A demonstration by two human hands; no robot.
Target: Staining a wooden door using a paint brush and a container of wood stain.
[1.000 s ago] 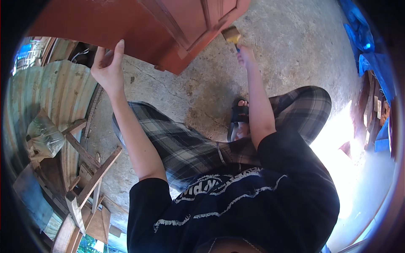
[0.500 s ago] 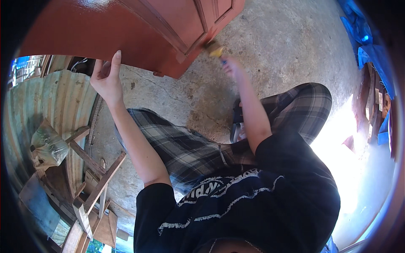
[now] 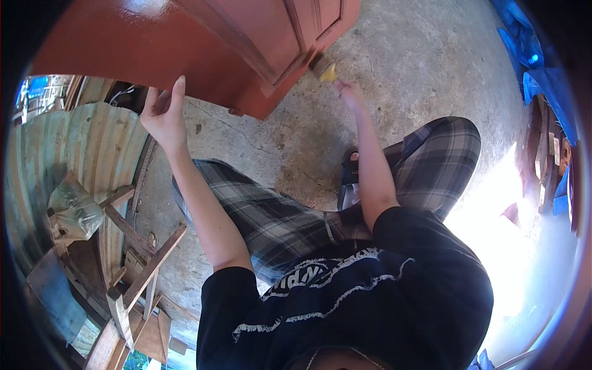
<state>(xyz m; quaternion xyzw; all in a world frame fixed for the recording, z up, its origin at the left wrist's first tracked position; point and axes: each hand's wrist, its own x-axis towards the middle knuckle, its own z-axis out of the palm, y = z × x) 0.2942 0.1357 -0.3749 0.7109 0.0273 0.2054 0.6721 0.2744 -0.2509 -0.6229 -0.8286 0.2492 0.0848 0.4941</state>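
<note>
- I see the left hand raised to the lower edge of the red-brown wooden door panel, fingers stretched nearly straight and laid against the wood, thumb apart on the near side; it steadies the edge rather than closing round it
- The right hand is up near the panel's right corner, fingers curled in around the handle of a small paintbrush; how tightly they close I cannot tell, as the hand is small and a little blurred
- The paintbrush shows a dark ferrule and a yellowish tip, and it sits just at the moulded edge of the panel, touching or nearly touching it; I cannot tell which
- The door panel fills the top of the view, tilted, glossy, with a raised frame moulding running toward its right corner
- Below both hands I see the concrete floor, pale and cracked
- My view takes in the person's checked trousers and dark printed shirt, with a sandalled foot between the knees
- To the left stand a corrugated metal sheet and a rough wooden frame with a crumpled plastic bag beside it
- At the far right lies a blue tarpaulin
</note>
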